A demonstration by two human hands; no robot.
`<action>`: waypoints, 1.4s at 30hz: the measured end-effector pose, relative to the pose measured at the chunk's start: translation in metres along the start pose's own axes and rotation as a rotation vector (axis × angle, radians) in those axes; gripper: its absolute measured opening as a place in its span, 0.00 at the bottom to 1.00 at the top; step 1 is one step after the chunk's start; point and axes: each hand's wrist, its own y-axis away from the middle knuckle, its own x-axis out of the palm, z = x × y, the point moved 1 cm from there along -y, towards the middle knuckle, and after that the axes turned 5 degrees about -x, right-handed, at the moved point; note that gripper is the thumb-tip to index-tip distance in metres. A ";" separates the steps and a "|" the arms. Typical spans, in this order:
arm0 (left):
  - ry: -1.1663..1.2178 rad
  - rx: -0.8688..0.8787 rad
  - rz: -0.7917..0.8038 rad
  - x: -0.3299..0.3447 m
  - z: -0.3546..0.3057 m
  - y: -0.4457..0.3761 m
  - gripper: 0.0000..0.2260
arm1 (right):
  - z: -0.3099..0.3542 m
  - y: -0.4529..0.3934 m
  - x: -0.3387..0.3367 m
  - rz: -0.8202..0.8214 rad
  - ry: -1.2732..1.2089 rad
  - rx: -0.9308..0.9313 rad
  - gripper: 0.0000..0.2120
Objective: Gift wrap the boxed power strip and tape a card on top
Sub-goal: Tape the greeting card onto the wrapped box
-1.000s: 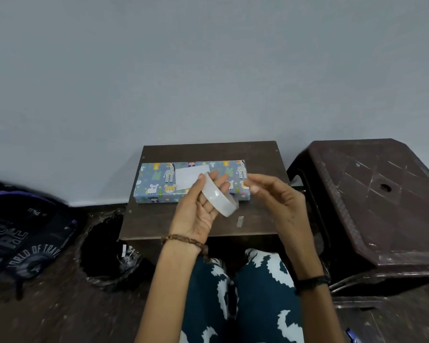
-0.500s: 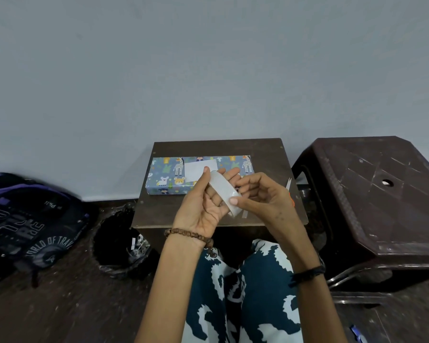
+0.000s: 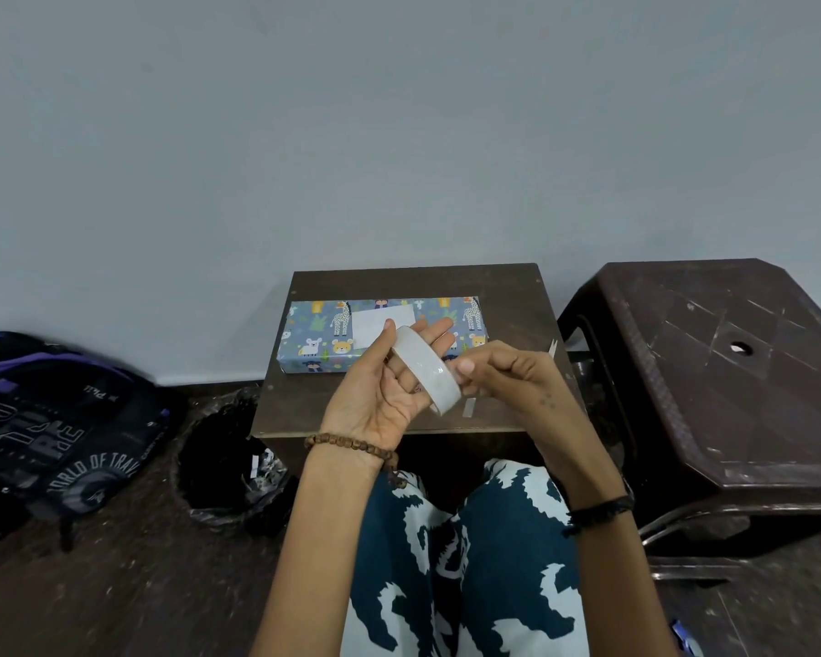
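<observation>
The main risk now is the tape end: if the right hand (image 3: 508,379) cannot lift the free edge of the tape roll (image 3: 426,367), or it tears off narrow and crooked, the strip may fold onto itself and be useless for the card (image 3: 379,324). A second risk is the card itself, which lies loose, as far as one can judge, on the wrapped box (image 3: 314,334) at about 12 o'clock from the hands; a nudge from the roll or a sleeve could slide it off centre before it is fixed.

The left hand (image 3: 385,395) holds the roll with its thumb on the upper rim and its fingers spread behind and through the ring, a fairly wide grip. The right hand's grip is nearly closed: thumb and fingertips pinch at the roll's outer face on its 3 o'clock side, seemingly feeling for the end. Whether any tape is already lifted cannot be told.

The wrapped box rests on the small dark counter (image 3: 508,296), toward its far left, and a short spare tape strip (image 3: 468,407) is stuck near the front edge.
</observation>
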 end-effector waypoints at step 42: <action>-1.168 0.241 -0.059 0.064 0.038 -0.220 0.03 | -0.045 -0.011 -0.068 -0.712 0.014 0.052 0.10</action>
